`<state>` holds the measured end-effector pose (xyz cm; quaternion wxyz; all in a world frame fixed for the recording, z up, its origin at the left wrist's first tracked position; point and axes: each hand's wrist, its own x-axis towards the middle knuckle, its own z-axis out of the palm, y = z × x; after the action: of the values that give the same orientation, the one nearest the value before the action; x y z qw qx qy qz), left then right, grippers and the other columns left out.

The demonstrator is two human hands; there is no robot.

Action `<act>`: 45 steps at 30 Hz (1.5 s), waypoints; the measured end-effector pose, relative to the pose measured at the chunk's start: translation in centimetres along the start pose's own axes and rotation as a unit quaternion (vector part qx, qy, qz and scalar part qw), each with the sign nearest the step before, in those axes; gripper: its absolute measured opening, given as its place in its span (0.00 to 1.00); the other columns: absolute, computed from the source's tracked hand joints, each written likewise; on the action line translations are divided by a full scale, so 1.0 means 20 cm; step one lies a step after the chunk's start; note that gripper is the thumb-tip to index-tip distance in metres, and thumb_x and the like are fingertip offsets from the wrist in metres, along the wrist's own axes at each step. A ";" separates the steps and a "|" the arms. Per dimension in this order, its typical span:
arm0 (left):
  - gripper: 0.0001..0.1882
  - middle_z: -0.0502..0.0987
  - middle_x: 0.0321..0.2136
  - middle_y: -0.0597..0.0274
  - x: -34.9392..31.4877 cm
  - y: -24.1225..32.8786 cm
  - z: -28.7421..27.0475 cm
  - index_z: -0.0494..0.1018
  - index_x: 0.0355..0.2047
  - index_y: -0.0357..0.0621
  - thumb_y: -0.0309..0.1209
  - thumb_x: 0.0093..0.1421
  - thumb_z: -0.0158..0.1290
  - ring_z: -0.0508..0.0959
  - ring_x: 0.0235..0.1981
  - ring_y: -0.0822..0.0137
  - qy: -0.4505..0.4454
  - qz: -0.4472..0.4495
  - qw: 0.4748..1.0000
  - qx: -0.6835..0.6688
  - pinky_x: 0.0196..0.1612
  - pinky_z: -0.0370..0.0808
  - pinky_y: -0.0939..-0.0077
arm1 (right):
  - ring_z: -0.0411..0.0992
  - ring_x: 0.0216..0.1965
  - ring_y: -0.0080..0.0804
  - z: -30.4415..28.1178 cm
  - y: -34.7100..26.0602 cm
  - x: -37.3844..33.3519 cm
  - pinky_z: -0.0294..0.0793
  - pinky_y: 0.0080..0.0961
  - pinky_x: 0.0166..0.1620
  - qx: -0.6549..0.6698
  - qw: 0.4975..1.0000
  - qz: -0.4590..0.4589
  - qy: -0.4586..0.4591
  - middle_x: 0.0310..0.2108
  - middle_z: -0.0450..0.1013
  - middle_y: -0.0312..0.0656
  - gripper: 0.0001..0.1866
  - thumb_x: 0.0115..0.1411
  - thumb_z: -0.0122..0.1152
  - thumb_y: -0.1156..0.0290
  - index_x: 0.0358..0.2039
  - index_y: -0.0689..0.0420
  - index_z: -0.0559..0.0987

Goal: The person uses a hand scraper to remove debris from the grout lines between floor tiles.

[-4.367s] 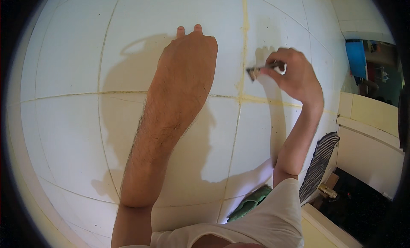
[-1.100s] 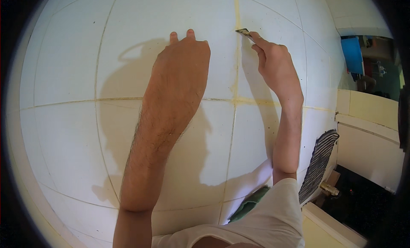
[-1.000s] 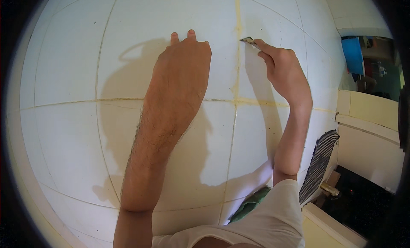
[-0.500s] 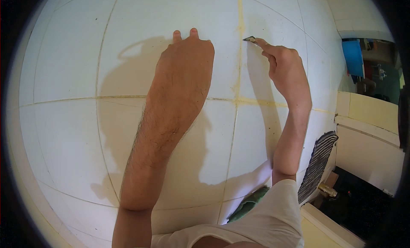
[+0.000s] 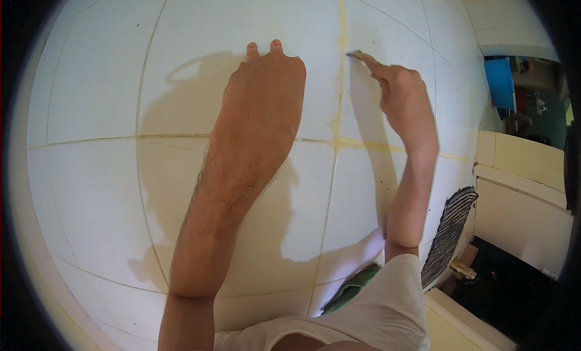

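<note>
And here is the small, thin, dark flat-bladed tool (image 5: 356,54), out beyond the fingertips at the upper middle of the view; its tip points leftward, just beside the yellow-stained upright joint (image 5: 342,33), though whether the edge touches the surface I cannot tell; the right hand (image 5: 408,100) has its grip closed on it, pinching the near end, with the forefinger stretched along it!

For good control here, I'd judge a low, flat angle best, with light, even pressure and short strokes along the joint, so that a corner doesn't gouge the glaze; that forefinger looks well placed to steer.

Over to the left hand (image 5: 266,97), back towards us, just left of the joint; two fingertips poke out past the knuckles, and the rest of its grip is hidden, so whether it holds anything I cannot tell; beneath it all spreads the glossy white tiled surface (image 5: 97,85), a broad shadow falling across it.

Further out, a crumpled green cloth (image 5: 352,289) lies by the white fabric shirt (image 5: 369,308); to the right, a black-and-grey striped textile mat (image 5: 449,236), a brass-coloured metal fitting (image 5: 463,269) and, at the far edge, a flat blue panel (image 5: 499,83); no brand, label or writing is readable anywhere.
</note>
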<state>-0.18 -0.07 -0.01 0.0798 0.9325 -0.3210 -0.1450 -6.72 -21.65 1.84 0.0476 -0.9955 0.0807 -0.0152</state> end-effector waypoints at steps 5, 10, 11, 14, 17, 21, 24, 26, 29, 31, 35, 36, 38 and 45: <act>0.39 0.62 0.69 0.51 0.00 0.00 0.01 0.69 0.64 0.49 0.09 0.51 0.51 0.67 0.66 0.44 0.009 0.000 1.000 0.009 0.60 0.77 0.59 | 0.79 0.31 0.52 0.03 0.00 0.01 0.78 0.39 0.36 0.039 0.999 -0.013 0.015 0.35 0.80 0.57 0.23 0.62 0.53 0.86 0.55 0.54 0.81; 0.39 0.62 0.69 0.50 0.00 -0.01 0.02 0.69 0.64 0.49 0.10 0.50 0.51 0.67 0.66 0.44 0.011 0.003 1.000 0.012 0.60 0.77 0.59 | 0.80 0.34 0.51 0.00 -0.02 0.02 0.79 0.39 0.38 0.015 0.999 0.017 -0.026 0.36 0.80 0.56 0.25 0.61 0.52 0.87 0.56 0.53 0.81; 0.39 0.62 0.69 0.50 -0.01 -0.01 0.00 0.69 0.64 0.48 0.10 0.50 0.51 0.67 0.66 0.44 0.011 0.001 1.000 0.017 0.60 0.77 0.59 | 0.80 0.34 0.51 0.00 -0.02 0.02 0.79 0.39 0.38 0.029 0.999 0.009 -0.025 0.36 0.80 0.56 0.25 0.61 0.52 0.87 0.56 0.53 0.81; 0.40 0.62 0.69 0.50 0.02 0.00 0.02 0.68 0.65 0.48 0.10 0.50 0.52 0.66 0.66 0.43 -0.002 0.007 1.000 0.018 0.60 0.77 0.59 | 0.74 0.26 0.55 0.07 0.05 0.01 0.75 0.44 0.32 -0.005 0.997 -0.040 0.058 0.26 0.74 0.57 0.32 0.52 0.53 0.89 0.57 0.51 0.81; 0.40 0.61 0.69 0.50 0.02 0.01 0.02 0.68 0.65 0.48 0.10 0.50 0.52 0.66 0.66 0.43 0.001 0.009 1.000 0.014 0.60 0.77 0.59 | 0.74 0.25 0.55 0.06 0.06 0.02 0.75 0.44 0.31 -0.008 0.999 -0.031 0.036 0.26 0.74 0.59 0.33 0.51 0.53 0.89 0.57 0.51 0.81; 0.41 0.61 0.69 0.50 0.01 0.00 0.02 0.68 0.65 0.48 0.10 0.49 0.52 0.66 0.66 0.43 0.006 0.004 1.000 0.016 0.60 0.77 0.59 | 0.80 0.34 0.50 0.02 0.01 0.02 0.79 0.40 0.39 -0.019 1.000 0.011 -0.016 0.35 0.80 0.57 0.25 0.62 0.52 0.86 0.57 0.51 0.80; 0.41 0.62 0.69 0.50 0.01 0.00 0.00 0.68 0.65 0.48 0.09 0.49 0.52 0.66 0.66 0.43 -0.007 0.004 1.000 0.020 0.60 0.77 0.59 | 0.79 0.32 0.51 0.03 0.01 0.03 0.78 0.40 0.37 0.000 1.000 0.006 -0.010 0.33 0.79 0.57 0.28 0.59 0.52 0.87 0.58 0.51 0.80; 0.41 0.62 0.69 0.50 0.00 -0.01 -0.01 0.68 0.65 0.48 0.09 0.49 0.52 0.66 0.67 0.44 -0.001 0.007 0.999 0.032 0.60 0.78 0.59 | 0.76 0.27 0.53 0.03 0.06 0.00 0.76 0.44 0.33 0.020 0.999 -0.042 0.022 0.28 0.75 0.59 0.34 0.51 0.53 0.90 0.58 0.52 0.79; 0.42 0.61 0.69 0.50 0.02 0.01 0.00 0.67 0.65 0.48 0.09 0.49 0.52 0.66 0.67 0.44 -0.003 0.005 1.000 0.027 0.59 0.78 0.59 | 0.77 0.29 0.53 0.09 0.01 0.05 0.77 0.43 0.34 -0.031 0.999 0.018 0.027 0.30 0.77 0.59 0.34 0.52 0.52 0.90 0.58 0.51 0.79; 0.42 0.61 0.69 0.50 -0.01 0.00 0.01 0.67 0.66 0.49 0.09 0.49 0.52 0.66 0.67 0.44 0.012 0.009 1.000 0.023 0.59 0.78 0.59 | 0.78 0.29 0.53 0.01 0.00 0.01 0.78 0.43 0.34 -0.023 1.000 0.007 0.003 0.32 0.77 0.59 0.33 0.52 0.51 0.90 0.58 0.51 0.80; 0.42 0.61 0.69 0.49 0.02 0.02 0.01 0.67 0.66 0.49 0.09 0.49 0.51 0.66 0.67 0.44 -0.002 0.005 0.999 0.038 0.60 0.77 0.59 | 0.78 0.30 0.54 0.02 0.00 0.02 0.79 0.43 0.36 -0.018 1.000 0.011 -0.012 0.34 0.79 0.58 0.32 0.53 0.51 0.89 0.58 0.50 0.80; 0.42 0.61 0.69 0.49 0.02 0.01 0.00 0.67 0.66 0.49 0.09 0.49 0.51 0.66 0.67 0.44 -0.006 0.003 0.999 0.037 0.60 0.77 0.59 | 0.77 0.30 0.54 0.02 -0.01 0.02 0.79 0.43 0.36 0.001 1.000 0.004 -0.013 0.34 0.79 0.57 0.32 0.54 0.51 0.89 0.58 0.50 0.80; 0.42 0.60 0.70 0.49 0.02 0.00 0.00 0.67 0.66 0.49 0.08 0.49 0.51 0.66 0.67 0.43 -0.014 0.000 0.999 0.036 0.60 0.77 0.59 | 0.77 0.29 0.54 0.00 -0.01 0.02 0.79 0.44 0.36 0.038 0.999 -0.008 -0.016 0.34 0.79 0.57 0.31 0.55 0.51 0.89 0.58 0.51 0.80; 0.41 0.61 0.69 0.51 0.02 0.01 0.01 0.67 0.66 0.49 0.08 0.50 0.50 0.66 0.67 0.44 0.004 0.003 0.999 0.040 0.60 0.78 0.59 | 0.80 0.35 0.54 -0.04 -0.01 0.01 0.80 0.40 0.40 0.068 0.997 0.006 -0.048 0.37 0.81 0.56 0.29 0.57 0.51 0.88 0.56 0.50 0.81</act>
<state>0.02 -0.45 -0.25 0.0437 0.9345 -0.3290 -0.1284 -6.58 -21.55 2.61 0.1186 -0.9891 0.0827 0.0271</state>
